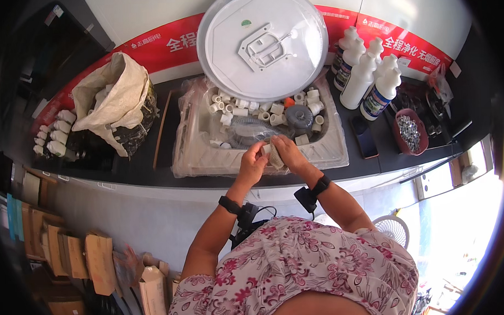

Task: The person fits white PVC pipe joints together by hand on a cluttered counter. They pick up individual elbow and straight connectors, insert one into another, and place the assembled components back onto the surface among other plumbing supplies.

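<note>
My two hands meet over the near rim of a plastic-wrapped sink (188,154). Closed around a small white piece that looks like a pipe fitting (266,148) is my left hand (254,164). My right hand (289,154) presses a crumpled beige cloth (275,159) against it; the fingers partly hide both. Many white pipe fittings (277,119) lie in the basin beyond, with an orange piece (289,102) among them. A round grey plastic part (299,118) and a clear plastic bag (248,131) rest there too.
A large round white panel (221,58) leans at the back of the sink. Left stands an open woven sack (114,101) beside several small white fittings (57,136). White bottles (358,81), a dark phone (364,136) and a red bowl of metal pieces (409,132) stand right.
</note>
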Demonstrator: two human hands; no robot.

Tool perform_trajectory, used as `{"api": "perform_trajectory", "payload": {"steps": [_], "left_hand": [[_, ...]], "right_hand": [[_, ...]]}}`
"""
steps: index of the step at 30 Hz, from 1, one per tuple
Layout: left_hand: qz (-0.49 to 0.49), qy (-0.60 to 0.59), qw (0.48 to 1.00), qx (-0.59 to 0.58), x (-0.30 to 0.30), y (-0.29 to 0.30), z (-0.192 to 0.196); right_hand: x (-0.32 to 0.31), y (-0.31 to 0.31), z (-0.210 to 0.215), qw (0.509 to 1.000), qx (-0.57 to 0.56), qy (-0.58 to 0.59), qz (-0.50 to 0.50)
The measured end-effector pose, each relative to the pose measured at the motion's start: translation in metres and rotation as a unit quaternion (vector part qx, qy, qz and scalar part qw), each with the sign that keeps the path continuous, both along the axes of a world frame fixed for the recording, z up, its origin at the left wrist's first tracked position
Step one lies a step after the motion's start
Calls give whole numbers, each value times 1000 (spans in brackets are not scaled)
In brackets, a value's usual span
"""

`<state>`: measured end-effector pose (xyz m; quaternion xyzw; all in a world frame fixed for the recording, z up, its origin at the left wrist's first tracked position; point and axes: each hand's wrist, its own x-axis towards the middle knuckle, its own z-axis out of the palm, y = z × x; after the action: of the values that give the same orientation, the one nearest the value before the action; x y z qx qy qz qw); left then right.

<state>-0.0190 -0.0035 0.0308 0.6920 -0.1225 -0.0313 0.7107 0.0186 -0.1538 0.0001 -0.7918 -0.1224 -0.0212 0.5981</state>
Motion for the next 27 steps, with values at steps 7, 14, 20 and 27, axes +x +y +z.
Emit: {"api": "perform_trajectory", "payload": {"steps": [7,14,20,27], "left_hand": [[-28,216,947,-236,0,-4,9],[-61,229,941,-241,-2,8,2],[-57,-43,997,32,16,15,-16],[-94,195,970,-110,12,19,17]], "right_hand": [[-25,11,67,993,-69,-53,-77],[-23,21,25,988,-71,-73,-120],[-13,19,12,982,96,152,-55],[-35,33,57,989,-54,7,-138]]}}
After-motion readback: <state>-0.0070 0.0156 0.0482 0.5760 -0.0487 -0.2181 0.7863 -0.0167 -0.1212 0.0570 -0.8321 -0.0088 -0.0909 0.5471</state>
